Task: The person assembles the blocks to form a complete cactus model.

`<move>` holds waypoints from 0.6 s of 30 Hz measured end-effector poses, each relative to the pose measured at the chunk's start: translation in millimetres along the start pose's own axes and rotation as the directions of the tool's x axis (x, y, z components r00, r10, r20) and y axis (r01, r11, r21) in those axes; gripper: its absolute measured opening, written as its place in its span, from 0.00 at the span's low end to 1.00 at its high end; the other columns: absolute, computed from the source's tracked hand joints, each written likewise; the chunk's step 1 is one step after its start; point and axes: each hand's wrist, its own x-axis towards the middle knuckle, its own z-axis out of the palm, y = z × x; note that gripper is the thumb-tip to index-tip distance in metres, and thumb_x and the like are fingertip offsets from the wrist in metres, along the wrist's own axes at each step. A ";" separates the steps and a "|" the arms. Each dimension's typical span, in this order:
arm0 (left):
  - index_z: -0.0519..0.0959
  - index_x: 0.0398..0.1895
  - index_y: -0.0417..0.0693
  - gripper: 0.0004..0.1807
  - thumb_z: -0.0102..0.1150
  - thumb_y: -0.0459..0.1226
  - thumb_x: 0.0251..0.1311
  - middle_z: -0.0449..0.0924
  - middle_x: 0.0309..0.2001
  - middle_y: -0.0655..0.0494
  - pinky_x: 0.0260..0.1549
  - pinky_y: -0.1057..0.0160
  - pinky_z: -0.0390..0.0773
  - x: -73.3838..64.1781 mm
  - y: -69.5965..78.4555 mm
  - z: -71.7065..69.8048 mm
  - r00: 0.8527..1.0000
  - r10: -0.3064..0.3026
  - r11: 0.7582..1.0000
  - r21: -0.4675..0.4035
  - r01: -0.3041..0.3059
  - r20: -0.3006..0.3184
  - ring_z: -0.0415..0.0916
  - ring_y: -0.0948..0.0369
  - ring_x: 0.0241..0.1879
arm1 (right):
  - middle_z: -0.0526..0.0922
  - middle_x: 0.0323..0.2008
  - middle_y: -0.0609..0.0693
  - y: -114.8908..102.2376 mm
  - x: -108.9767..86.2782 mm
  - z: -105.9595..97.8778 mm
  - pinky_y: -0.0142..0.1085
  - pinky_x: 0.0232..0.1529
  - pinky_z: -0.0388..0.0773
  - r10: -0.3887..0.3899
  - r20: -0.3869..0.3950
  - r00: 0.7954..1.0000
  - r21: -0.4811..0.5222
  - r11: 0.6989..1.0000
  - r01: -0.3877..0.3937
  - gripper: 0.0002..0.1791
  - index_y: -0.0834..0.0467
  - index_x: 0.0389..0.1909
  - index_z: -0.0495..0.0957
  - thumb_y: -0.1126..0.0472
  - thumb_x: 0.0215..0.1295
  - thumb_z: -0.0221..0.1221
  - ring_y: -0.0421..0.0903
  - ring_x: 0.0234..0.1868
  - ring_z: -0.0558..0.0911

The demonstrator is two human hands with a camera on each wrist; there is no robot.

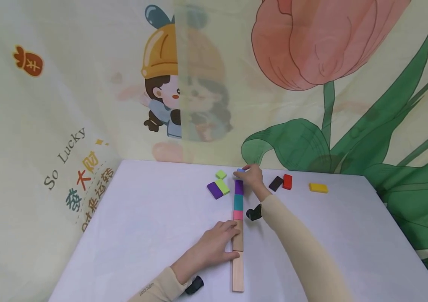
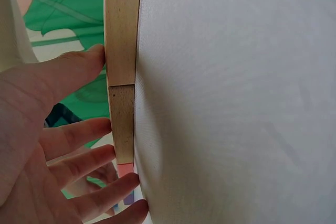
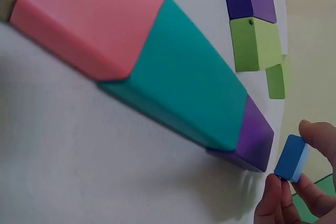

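A blue block (image 3: 292, 157) is pinched between the thumb and fingers of my right hand (image 1: 253, 177), just past the far end of a straight row of blocks. From far to near the row runs through a purple block (image 1: 238, 187), a teal block (image 1: 238, 202), a pink block (image 1: 238, 215) and two plain wooden blocks, the farther one (image 1: 238, 239) butted against the nearer one (image 1: 238, 274). My left hand (image 1: 214, 245) lies along the row's left side, its spread, fairly straight fingers touching the wooden blocks; the left wrist view shows the thumb on one and fingertips along the other.
Left of the row's far end lie another purple block (image 1: 215, 190), a lime green block (image 1: 222, 186) against it, and a smaller green block (image 1: 220, 174). To the right are a black block (image 1: 276, 183), a red block (image 1: 287, 182) and a yellow block (image 1: 318, 188). A printed curtain hangs behind the white table (image 1: 142, 218).
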 end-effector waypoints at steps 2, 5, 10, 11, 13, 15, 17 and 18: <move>0.75 0.61 0.51 0.31 0.65 0.54 0.56 0.67 0.69 0.54 0.53 0.58 0.79 0.0 -0.2 0.3 1.000 0.005 1.000 0.005 -0.005 -0.002 0.68 0.57 0.63 | 0.78 0.51 0.63 0.3 -1.0 2.8 0.45 0.52 0.78 0.002 0.005 1.000 -0.006 1.000 -0.002 0.26 0.66 0.48 0.75 0.52 0.57 0.67 0.55 0.51 0.77; 0.75 0.61 0.51 0.31 0.65 0.54 0.56 0.67 0.68 0.54 0.53 0.59 0.79 0.0 -0.1 -0.1 1.000 0.013 1.000 0.012 -0.013 -0.008 0.69 0.57 0.63 | 0.79 0.50 0.63 1.4 -2.5 5.1 0.45 0.51 0.79 -0.006 0.005 1.000 -0.030 1.000 0.006 0.25 0.66 0.47 0.76 0.52 0.56 0.67 0.55 0.50 0.79; 0.76 0.61 0.51 0.31 0.65 0.54 0.56 0.67 0.68 0.54 0.51 0.59 0.80 -0.5 0.4 -0.8 1.000 0.018 1.000 0.015 -0.018 -0.014 0.69 0.57 0.62 | 0.79 0.49 0.63 3.3 -4.0 7.5 0.45 0.50 0.80 -0.001 0.005 1.000 -0.040 0.999 0.001 0.24 0.66 0.46 0.75 0.52 0.56 0.67 0.55 0.49 0.79; 0.76 0.61 0.51 0.31 0.65 0.54 0.56 0.67 0.68 0.54 0.51 0.59 0.80 -0.6 0.4 -0.9 1.000 0.018 1.000 0.015 -0.018 -0.014 0.69 0.57 0.62 | 0.79 0.49 0.63 3.7 -4.1 8.1 0.45 0.49 0.80 0.002 0.006 1.000 -0.040 0.999 -0.001 0.24 0.65 0.46 0.75 0.52 0.55 0.67 0.55 0.49 0.79; 0.76 0.60 0.51 0.31 0.65 0.53 0.55 0.67 0.68 0.54 0.51 0.59 0.80 -0.9 0.4 -0.9 1.000 0.018 1.000 0.014 -0.018 -0.013 0.69 0.57 0.62 | 0.79 0.49 0.63 5.0 -4.2 9.7 0.45 0.50 0.80 0.011 0.008 1.000 -0.036 0.999 -0.011 0.24 0.65 0.46 0.75 0.52 0.55 0.68 0.55 0.48 0.79; 0.76 0.60 0.51 0.31 0.65 0.54 0.55 0.67 0.68 0.55 0.50 0.59 0.80 -1.1 0.3 -1.0 1.000 0.017 1.000 0.015 -0.017 -0.011 0.69 0.57 0.62 | 0.80 0.48 0.63 6.5 -4.0 11.1 0.45 0.49 0.80 0.011 0.004 1.000 -0.039 0.999 -0.011 0.24 0.65 0.46 0.75 0.52 0.56 0.67 0.55 0.48 0.79; 0.76 0.60 0.51 0.31 0.65 0.54 0.55 0.67 0.68 0.55 0.50 0.59 0.80 -1.1 -0.1 -0.8 1.000 0.018 1.000 0.018 -0.018 -0.010 0.69 0.57 0.62 | 0.80 0.48 0.63 8.0 -3.9 12.6 0.45 0.49 0.81 0.007 -0.002 1.000 -0.046 0.999 -0.007 0.24 0.65 0.45 0.75 0.52 0.56 0.67 0.54 0.47 0.80; 0.76 0.60 0.51 0.31 0.65 0.54 0.56 0.67 0.68 0.55 0.50 0.59 0.80 -1.0 -0.3 -0.6 1.000 0.019 1.000 0.019 -0.019 -0.011 0.69 0.56 0.62 | 0.80 0.48 0.63 8.3 -4.1 13.0 0.45 0.49 0.81 0.004 -0.006 1.000 -0.048 0.999 -0.005 0.24 0.65 0.45 0.75 0.52 0.56 0.67 0.54 0.47 0.80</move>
